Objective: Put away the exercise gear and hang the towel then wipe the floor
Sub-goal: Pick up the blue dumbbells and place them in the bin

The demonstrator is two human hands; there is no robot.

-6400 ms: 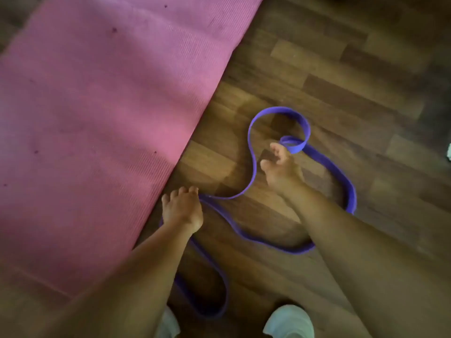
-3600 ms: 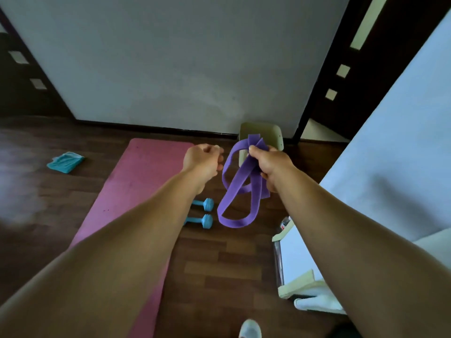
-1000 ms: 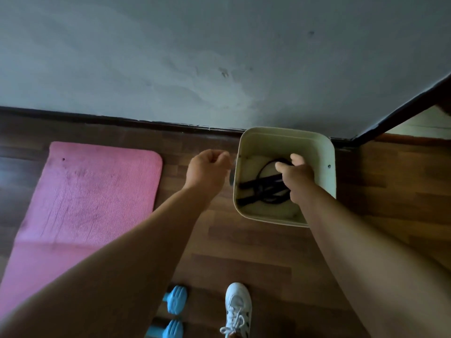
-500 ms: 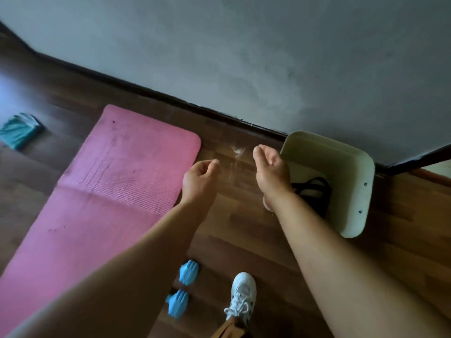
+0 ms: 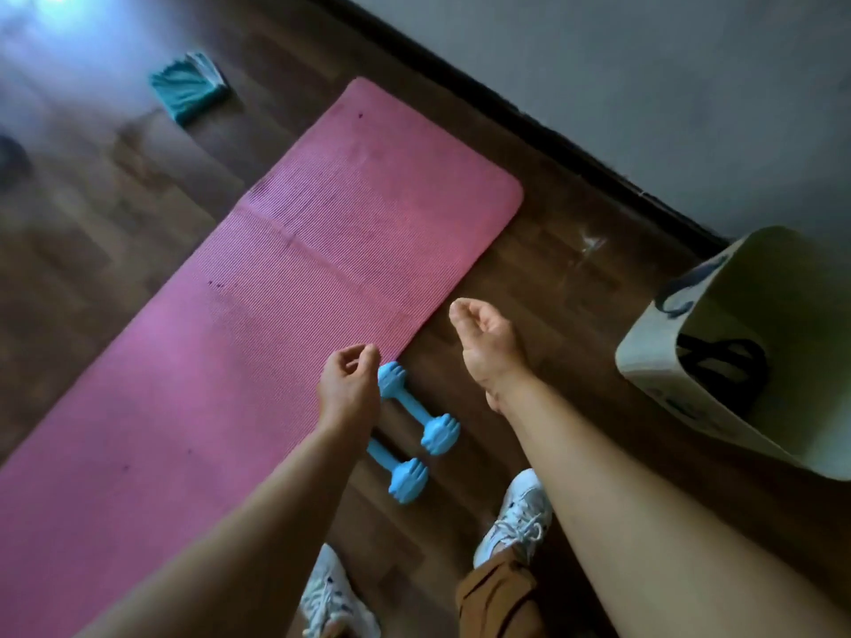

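A pink exercise mat point(image 5: 294, 287) lies flat on the wooden floor. Two light blue dumbbells point(image 5: 416, 419) rest beside its right edge, one partly hidden under my left forearm. My left hand point(image 5: 347, 389) hovers just above the nearer dumbbell, fingers loosely curled, holding nothing. My right hand point(image 5: 488, 345) is a little to the right, empty, fingers half open. A cream bin point(image 5: 667, 343) stands at the right against the wall with a dark resistance band point(image 5: 723, 366) inside. A folded teal towel point(image 5: 189, 89) lies on the floor at the far left.
A grey wall with a dark baseboard point(image 5: 552, 135) runs diagonally behind the mat and bin. My white sneakers point(image 5: 520, 513) stand on the floor below the dumbbells. A white scuff point(image 5: 591, 244) marks the floor near the mat's corner.
My right hand has left the band in the bin and pulled back empty. The view has swung left and down, so the dumbbells now sit under my left hand.
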